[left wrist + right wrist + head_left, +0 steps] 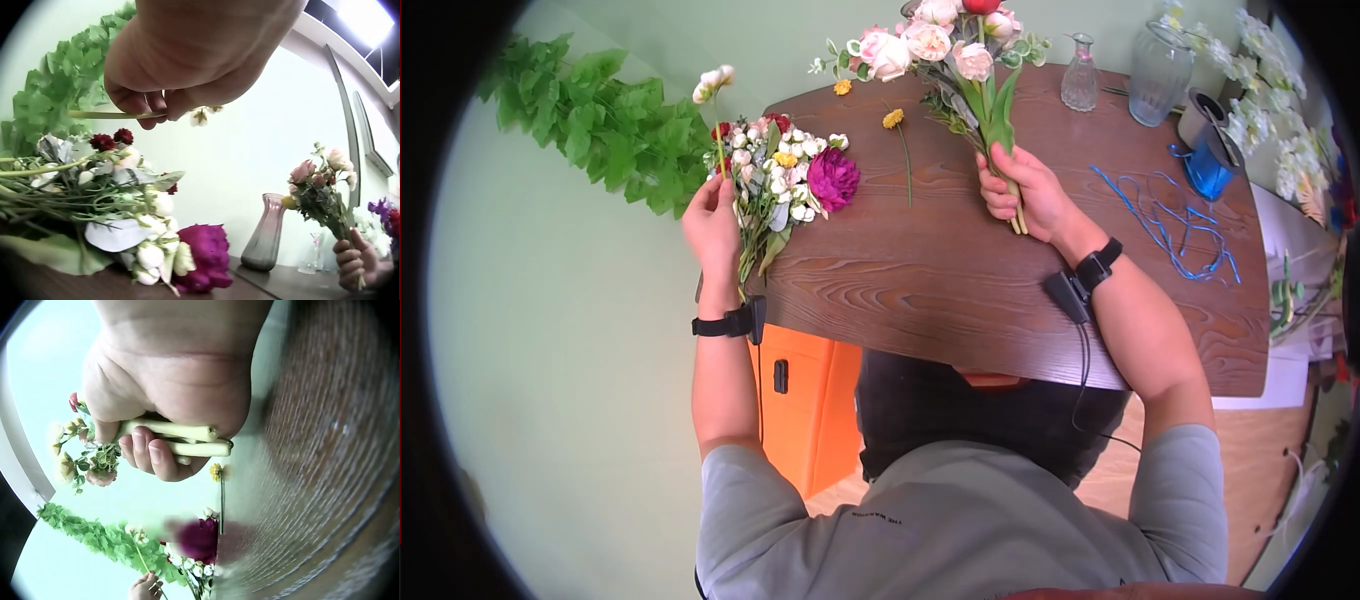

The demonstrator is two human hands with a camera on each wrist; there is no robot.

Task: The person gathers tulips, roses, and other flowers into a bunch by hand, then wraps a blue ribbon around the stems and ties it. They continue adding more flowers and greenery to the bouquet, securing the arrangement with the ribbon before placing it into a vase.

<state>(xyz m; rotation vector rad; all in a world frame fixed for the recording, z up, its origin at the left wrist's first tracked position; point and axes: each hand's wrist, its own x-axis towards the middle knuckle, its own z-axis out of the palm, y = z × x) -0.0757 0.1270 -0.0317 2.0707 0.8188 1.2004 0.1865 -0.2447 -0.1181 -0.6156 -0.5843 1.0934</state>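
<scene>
My left hand (711, 228) pinches the thin green stem of a small white flower (714, 84), holding it upright at the table's left edge. Just beside that hand lies a heap of mixed flowers (792, 165), with white buds, dark red blooms and one large magenta peony (834, 180). In my right hand (1035, 192) I grip a bouquet (928, 45) of pale pink roses, green leaves and a red bloom by its stems. The cut stem ends (203, 449) stick out below the curled fingers in the right wrist view.
A yellow flower (893, 119) on a long stem lies mid-table. Glass vases (1160, 75) stand at the back right, near spools and loose blue ribbon (1185, 235). Green leafy garland (600, 120) hangs at the left; an orange box (800, 400) stands below the table.
</scene>
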